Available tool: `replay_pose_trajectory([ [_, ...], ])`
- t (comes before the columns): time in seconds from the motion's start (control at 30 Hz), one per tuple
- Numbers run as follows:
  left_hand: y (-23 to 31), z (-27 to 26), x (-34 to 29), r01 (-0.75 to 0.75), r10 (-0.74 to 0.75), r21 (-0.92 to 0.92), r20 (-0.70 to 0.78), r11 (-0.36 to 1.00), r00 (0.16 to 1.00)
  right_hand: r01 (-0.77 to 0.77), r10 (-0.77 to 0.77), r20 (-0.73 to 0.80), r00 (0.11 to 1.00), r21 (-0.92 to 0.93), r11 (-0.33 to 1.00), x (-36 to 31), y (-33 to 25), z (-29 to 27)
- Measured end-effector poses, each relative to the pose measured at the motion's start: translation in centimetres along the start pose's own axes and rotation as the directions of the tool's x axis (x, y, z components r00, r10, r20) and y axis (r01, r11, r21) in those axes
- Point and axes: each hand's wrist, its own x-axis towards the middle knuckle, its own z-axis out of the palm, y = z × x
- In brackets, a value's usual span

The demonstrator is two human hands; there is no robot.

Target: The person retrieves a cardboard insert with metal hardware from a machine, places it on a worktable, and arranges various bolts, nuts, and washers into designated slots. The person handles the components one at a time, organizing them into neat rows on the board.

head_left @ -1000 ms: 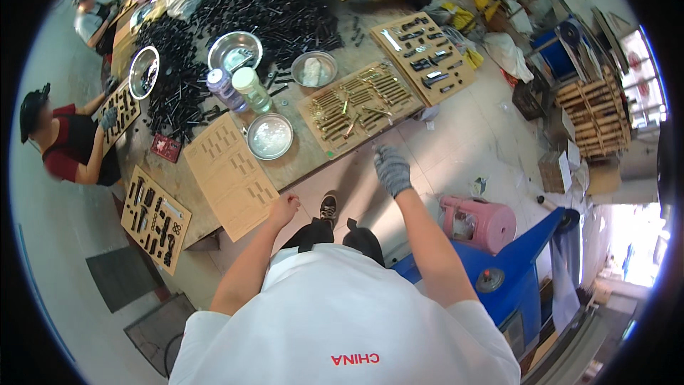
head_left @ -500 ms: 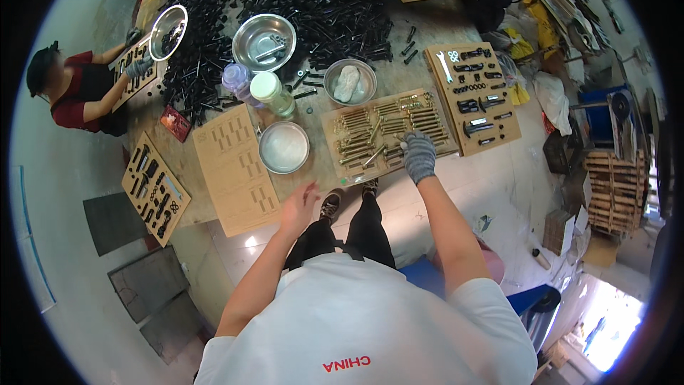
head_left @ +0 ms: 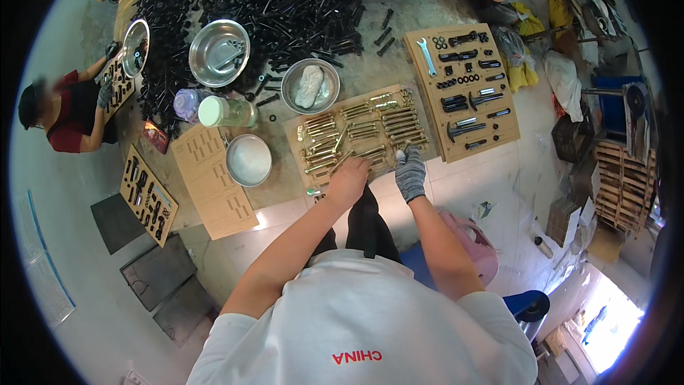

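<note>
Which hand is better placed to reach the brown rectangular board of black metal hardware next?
Probably the right: the grey-gloved right hand is by the near right corner of the board of gold-coloured metal bolts, toward that brown board. The bare left hand is farther left.

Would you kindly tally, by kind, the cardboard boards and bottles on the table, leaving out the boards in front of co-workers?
Gold-bolt board: 1
Boards of black parts: 2
Board with printed outlines only: 1
Purple bottle: 1
Green-lidded bottle: 1
Total: 6
</note>
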Motion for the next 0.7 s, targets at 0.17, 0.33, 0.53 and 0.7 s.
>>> replay_pose_trajectory([
  [0.17, 0.3, 1.4, 0.4, -0.144, 0.132, 0.299, 0.06, 0.943, 0.989, -0.406, 0.519, 0.119, 0.846, 0.774, 0.485, -4.1, 3.7, 1.9],
  [0.33, 0.4, 0.6, 0.8, -0.179, 0.156, 0.255, 0.109, 0.95, 0.982, -0.451, 0.583, 0.501, 0.64, 0.859, -0.244, -6.4, 5.1, 2.9],
  [0.53, 1.2, 1.0, 1.3, -0.178, 0.177, 0.328, 0.035, 0.928, 0.984, -0.247, 0.411, -0.025, 0.911, 0.765, 0.595, -5.9, 4.1, 2.1],
  [0.7, 1.6, 0.8, 2.0, -0.155, 0.125, 0.348, 0.107, 0.925, 0.986, -0.241, 0.531, -0.168, 0.83, 0.751, 0.614, -5.0, 5.4, -1.7],
])
